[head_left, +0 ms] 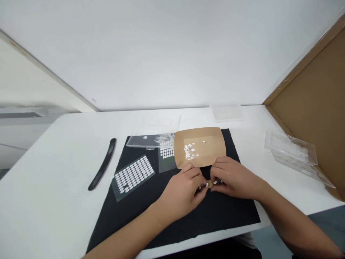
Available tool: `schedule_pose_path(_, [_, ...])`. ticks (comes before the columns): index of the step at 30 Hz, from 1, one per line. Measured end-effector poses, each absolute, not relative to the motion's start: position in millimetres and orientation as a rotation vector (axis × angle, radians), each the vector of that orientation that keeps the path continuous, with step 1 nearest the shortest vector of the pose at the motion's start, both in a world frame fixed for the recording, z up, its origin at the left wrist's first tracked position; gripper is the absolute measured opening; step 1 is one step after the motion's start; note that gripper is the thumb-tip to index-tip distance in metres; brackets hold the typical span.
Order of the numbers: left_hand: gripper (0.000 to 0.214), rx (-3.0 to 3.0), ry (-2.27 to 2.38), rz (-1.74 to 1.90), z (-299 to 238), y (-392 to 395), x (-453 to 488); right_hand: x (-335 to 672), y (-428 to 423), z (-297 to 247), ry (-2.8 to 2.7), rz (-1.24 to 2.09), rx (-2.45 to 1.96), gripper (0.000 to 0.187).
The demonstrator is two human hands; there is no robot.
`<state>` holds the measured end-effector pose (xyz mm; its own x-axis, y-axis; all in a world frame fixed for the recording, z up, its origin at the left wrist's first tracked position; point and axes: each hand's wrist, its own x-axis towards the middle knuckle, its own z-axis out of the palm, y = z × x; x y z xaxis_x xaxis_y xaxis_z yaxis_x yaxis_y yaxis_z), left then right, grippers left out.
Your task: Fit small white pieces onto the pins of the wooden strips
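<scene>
My left hand [185, 185] and my right hand [233, 178] meet over a black mat [151, 205], fingers pinched together on a small tan piece [209, 184] with tiny white bits on it. Both hands are closed round it. Just beyond my fingers lies a brown paper tray [212, 153] holding a scatter of small white pieces [191, 151]. To the left on the mat lies a clear sheet [133, 173] covered with rows of white oval stickers. A second smaller sticker sheet [167, 154] lies partly under the tray.
A black curved tool [103, 163] lies on the white table [54, 187] left of the mat. A clear flat plastic lid [147, 141] sits at the mat's far edge. A clear plastic container [293, 153] rests by a cardboard panel [318, 108] at right. Another clear lid [226, 112] lies near the wall.
</scene>
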<state>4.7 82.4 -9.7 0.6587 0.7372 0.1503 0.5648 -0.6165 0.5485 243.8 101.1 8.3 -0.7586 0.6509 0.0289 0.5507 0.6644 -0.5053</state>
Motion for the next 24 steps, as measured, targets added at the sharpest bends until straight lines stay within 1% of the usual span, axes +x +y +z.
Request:
schedule_pose_path(2, [0.009,2.423,1.025,0.495,-10.2,82.2,4.7,244.3,100.8,9.4,-2.668,0.724,-0.99,0.02])
schedule_pose_path(6, [0.013,2.433,1.063,0.472,-10.1,81.9,5.0,245.6,100.4,12.4,-2.657,0.767,-0.986,0.012])
schedule_pose_path(9, [0.011,2.434,1.056,0.476,-10.0,81.7,4.7,246.3,100.4,14.4,-2.65,0.785,-0.997,0.009])
schedule_pose_path(20, [0.01,2.451,1.062,0.454,-9.5,80.2,4.7,245.5,99.0,14.1,-2.677,0.773,-0.943,0.008])
schedule_pose_path(24, [0.014,2.48,1.086,0.486,-9.2,79.6,4.9,244.1,96.8,13.2,-2.651,0.773,-0.937,0.009])
